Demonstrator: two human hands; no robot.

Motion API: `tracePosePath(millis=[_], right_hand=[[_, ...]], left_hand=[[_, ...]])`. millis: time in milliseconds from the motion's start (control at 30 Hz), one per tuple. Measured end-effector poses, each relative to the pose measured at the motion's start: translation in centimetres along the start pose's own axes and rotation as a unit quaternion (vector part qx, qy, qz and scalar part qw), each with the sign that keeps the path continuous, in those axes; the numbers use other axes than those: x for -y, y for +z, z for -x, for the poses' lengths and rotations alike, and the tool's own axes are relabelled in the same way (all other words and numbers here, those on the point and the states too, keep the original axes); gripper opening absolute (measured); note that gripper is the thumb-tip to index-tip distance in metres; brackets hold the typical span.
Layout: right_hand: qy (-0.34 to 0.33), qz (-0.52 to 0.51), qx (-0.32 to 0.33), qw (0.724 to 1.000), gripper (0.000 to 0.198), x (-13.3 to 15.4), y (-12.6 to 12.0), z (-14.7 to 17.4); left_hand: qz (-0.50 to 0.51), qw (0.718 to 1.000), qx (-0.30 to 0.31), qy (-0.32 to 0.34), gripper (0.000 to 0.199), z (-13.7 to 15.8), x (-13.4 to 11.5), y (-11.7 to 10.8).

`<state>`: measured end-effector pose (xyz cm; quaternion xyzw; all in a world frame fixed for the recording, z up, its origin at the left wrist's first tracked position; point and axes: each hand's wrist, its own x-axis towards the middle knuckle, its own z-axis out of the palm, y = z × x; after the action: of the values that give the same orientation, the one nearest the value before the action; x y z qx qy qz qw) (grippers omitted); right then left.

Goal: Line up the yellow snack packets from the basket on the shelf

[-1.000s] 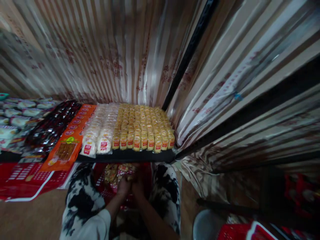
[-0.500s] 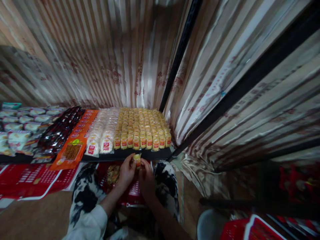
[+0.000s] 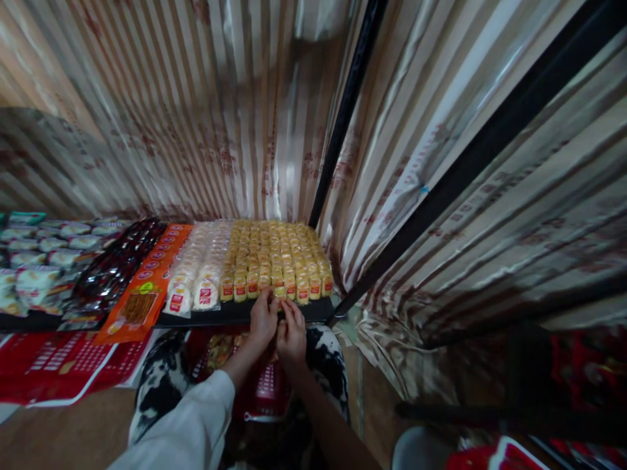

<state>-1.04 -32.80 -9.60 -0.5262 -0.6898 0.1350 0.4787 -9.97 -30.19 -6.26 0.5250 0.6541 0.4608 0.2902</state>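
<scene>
In the head view, a small yellow wrapped snack cake (image 3: 278, 293) is at the front edge of the rows, partly hidden by my fingers. My left hand (image 3: 263, 320) pinches it from the left. The fingertips of my right hand (image 3: 292, 331) close on its near right side. Right behind it stand tight rows of the same yellow wrapped cakes (image 3: 274, 251), red labels facing me. Both hands are over the front edge of the black shelf (image 3: 215, 317). Below them, a red bag (image 3: 268, 391) with more wrapped snacks lies between my knees.
Left of the yellow rows are white round wrapped snacks (image 3: 206, 295), an orange packet (image 3: 140, 297), dark shiny packets (image 3: 115, 271) and white packets (image 3: 39, 284). A black post (image 3: 337, 150) and striped curtain (image 3: 220, 130) stand behind. A grey tub (image 3: 418, 450) sits at lower right.
Both hands have moved forward and up from above my lap to the front of the yellow rows, carrying the snack cake. The view has tilted slightly upward.
</scene>
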Motion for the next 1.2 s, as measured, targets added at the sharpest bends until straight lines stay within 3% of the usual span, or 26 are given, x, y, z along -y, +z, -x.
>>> tracePosePath(millis=[133, 367, 500, 867, 1067, 1200], right_hand=[[-0.003, 0.007, -0.015, 1.000, 0.049, -1.0, 0.4, -0.3], [-0.005, 0.000, -0.015, 1.000, 0.051, -1.7, 1.2, -0.3], [0.008, 0.003, -0.005, 1.000, 0.050, -1.7, 1.6, -0.2], [-0.044, 0.014, 0.015, 0.999, 0.048, -2.1, 1.9, -0.8], [-0.040, 0.027, 0.009, 0.999, 0.047, -2.4, 2.1, -0.4], [-0.049, 0.027, 0.024, 0.998, 0.045, -2.4, 2.1, -0.2]], left_hand=[[-0.034, 0.997, -0.037, 0.053, 0.028, -0.2, 0.1, 0.8], [-0.120, 0.990, -0.043, 0.056, 0.030, -0.3, -0.1, 0.8], [-0.093, 0.992, -0.046, 0.067, 0.032, -0.3, 0.6, 1.0], [-0.085, 0.986, -0.074, 0.121, 0.027, -0.3, 2.0, 1.1], [-0.078, 0.989, -0.065, 0.104, 0.022, 0.3, 2.8, 0.6], [-0.078, 0.993, -0.017, 0.088, 0.018, 0.6, 3.5, 0.6]])
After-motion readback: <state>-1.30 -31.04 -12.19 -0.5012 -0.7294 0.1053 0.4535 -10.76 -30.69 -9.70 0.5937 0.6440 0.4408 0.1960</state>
